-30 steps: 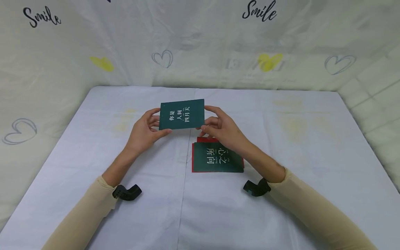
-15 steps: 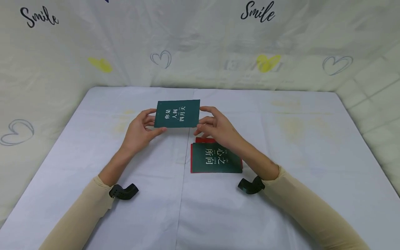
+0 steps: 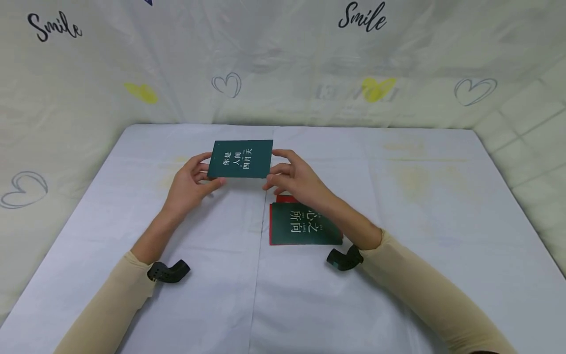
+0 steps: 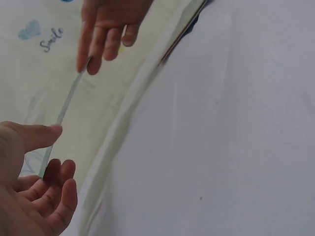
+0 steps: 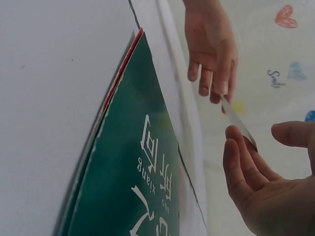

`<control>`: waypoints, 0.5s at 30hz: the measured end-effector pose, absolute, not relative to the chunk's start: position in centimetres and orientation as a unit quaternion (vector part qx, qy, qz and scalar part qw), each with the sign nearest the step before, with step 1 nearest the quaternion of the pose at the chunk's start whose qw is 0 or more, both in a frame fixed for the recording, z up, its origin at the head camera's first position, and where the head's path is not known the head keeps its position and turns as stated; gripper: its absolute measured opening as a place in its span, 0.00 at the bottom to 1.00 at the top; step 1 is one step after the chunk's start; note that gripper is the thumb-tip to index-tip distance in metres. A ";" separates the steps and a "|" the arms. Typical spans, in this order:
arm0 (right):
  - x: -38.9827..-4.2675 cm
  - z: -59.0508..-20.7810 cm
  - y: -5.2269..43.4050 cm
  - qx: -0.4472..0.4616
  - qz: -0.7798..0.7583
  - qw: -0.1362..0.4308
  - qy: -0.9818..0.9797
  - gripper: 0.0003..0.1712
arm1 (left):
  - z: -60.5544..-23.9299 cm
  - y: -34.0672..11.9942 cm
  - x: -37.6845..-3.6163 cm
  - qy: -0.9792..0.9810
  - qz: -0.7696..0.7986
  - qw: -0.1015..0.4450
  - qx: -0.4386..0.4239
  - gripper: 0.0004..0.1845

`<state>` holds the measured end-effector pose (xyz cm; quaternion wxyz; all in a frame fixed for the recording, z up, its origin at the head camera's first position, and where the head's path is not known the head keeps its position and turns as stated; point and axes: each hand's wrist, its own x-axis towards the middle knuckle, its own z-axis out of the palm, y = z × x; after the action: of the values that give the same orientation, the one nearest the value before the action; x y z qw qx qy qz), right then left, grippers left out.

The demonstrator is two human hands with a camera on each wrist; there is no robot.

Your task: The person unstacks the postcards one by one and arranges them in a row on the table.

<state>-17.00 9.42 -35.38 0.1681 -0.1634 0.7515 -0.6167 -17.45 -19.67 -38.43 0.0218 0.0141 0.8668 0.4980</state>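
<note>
A dark green card (image 3: 241, 159) with white Chinese characters is held above the table, its thin edge (image 4: 66, 105) showing in the left wrist view. My left hand (image 3: 186, 187) pinches its left end, thumb along the near edge and fingers behind. At the opposite end is my right hand (image 3: 300, 182), its fingertips (image 5: 236, 135) touching the card while the thumb stands apart from it in the right wrist view. Below the right forearm lies a small stack: another green card (image 3: 296, 223) on top, a red card (image 3: 285, 198) peeking out beneath. The right hand and forearm partly cover this stack.
A white cloth (image 3: 177, 314) with a centre crease covers the table. Behind it hangs a pale curtain (image 3: 283, 59) printed with hearts and "Smile". Black wrist cameras, one on the left sleeve (image 3: 170, 272) and one on the right (image 3: 345, 259), sit low over the cloth.
Both hands have moved left together with the held green card, away from above the stack. The stack stays where it was, and slightly more of the top card's right side is covered by the forearm.
</note>
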 end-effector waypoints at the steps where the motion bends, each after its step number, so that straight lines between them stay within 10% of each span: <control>1: -17.1 -35.4 9.3 -0.164 -0.617 0.168 0.751 0.38 | -38.5 -19.7 -17.5 0.863 0.505 0.021 0.012 0.44; 15: -17.7 -35.6 7.0 -0.159 -0.630 0.203 0.732 0.40 | -38.1 -20.7 -17.5 0.723 0.691 0.006 -0.004 0.39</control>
<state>-17.70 7.00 -35.64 0.2035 -0.1590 0.7320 -0.6305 -17.51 -20.70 -38.07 0.0059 -0.0037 0.7233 0.6905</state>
